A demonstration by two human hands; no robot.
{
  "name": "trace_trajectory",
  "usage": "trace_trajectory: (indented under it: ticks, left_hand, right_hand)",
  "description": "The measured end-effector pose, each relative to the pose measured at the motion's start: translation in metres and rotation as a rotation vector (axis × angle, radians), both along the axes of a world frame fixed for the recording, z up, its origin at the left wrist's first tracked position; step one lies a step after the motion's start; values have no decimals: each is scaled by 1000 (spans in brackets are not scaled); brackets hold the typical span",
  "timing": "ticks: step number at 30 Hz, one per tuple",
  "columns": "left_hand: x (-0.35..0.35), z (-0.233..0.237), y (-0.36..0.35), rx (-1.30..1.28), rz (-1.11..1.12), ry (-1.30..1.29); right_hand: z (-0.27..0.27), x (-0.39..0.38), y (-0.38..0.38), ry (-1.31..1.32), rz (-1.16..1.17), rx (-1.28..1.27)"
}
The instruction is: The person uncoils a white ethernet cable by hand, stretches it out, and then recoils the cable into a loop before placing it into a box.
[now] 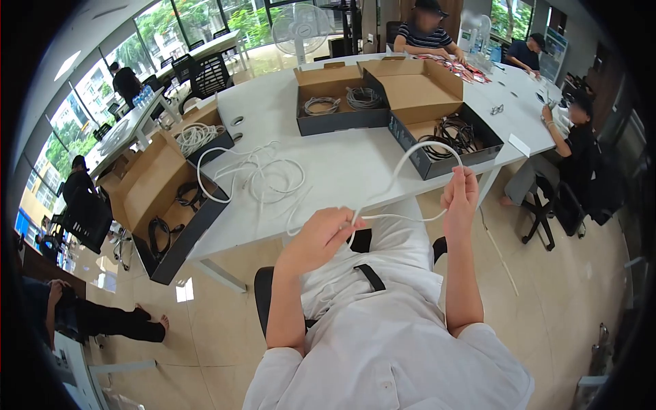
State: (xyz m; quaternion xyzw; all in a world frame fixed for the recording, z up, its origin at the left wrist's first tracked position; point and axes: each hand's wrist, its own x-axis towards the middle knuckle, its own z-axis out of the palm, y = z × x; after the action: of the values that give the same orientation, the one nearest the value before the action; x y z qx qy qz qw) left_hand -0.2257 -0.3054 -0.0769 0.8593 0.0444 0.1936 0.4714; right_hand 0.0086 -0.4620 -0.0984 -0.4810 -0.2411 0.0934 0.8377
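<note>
Two bare hands are seen at work above the lap, just off the near edge of the white table (342, 152). One white cable (432, 143) is held between them, bowed up in an arc, with a lower length slung from one hand to the other. By the right hand (461, 190) the cable is gripped at the fingertips, in a raised pinch. By the left hand (318, 237) it is held lower, fingers curled closed around it. Loose white loops (277, 179) are spread on the tabletop to the left; whether they are joined to the held length cannot be traced.

Four open boxes noted. Black cables are contained in the near left box (198, 236) and in the right box (468, 162); pale cable is heaped in the box behind the near left one. Two grey coils (363, 98) are laid side by side in the far middle box (345, 122). Farther off, red items (465, 71) are being handled by a person in a striped shirt (425, 37).
</note>
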Motion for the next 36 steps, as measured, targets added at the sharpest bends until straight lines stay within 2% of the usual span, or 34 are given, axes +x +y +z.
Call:
trace_trajectory:
  ticks: [2,5,8,11,15,20,21,24,27,30,32,34,35,36]
  left_hand:
    - [4,-1,2,196,-28,-17]
    - [20,-7,-4,299,132,-214]
    - [40,-4,-1,584,251,-295]
    - [60,-7,8,713,238,-321]
    - [81,-15,22,665,211,-290]
    - [103,-24,37,520,376,-297]
    - [105,-24,41,467,407,-302]
    - [106,-31,54,573,443,-210]
    - [102,-29,57,371,420,-80]
    - [90,-45,69,-118,334,-85]
    - [80,-51,79,-614,227,-215]
    - [70,-28,88,-1132,117,-284]
    - [65,-25,93,-1256,13,-299]
    - [62,-20,95,-1268,-69,-228]
  right_hand:
    - [9,0,6,9,-78,18]
    - [8,2,15,-224,-111,-182]
    - [-8,6,31,-337,83,-413]
    - [-15,5,43,-256,452,-689]
    - [-16,-7,59,-109,819,-591]
    - [-14,-1,76,59,1161,-317]
    - [-15,0,80,35,1115,-308]
    - [-21,0,88,-51,968,-299]
    - [-27,9,95,-186,806,-318]
    - [-13,16,90,-288,692,-330]
    - [-6,19,84,-343,670,-299]
    - [4,23,75,-397,744,-359]
    - [10,23,72,-427,778,-389]
    - [16,19,69,-432,792,-428]
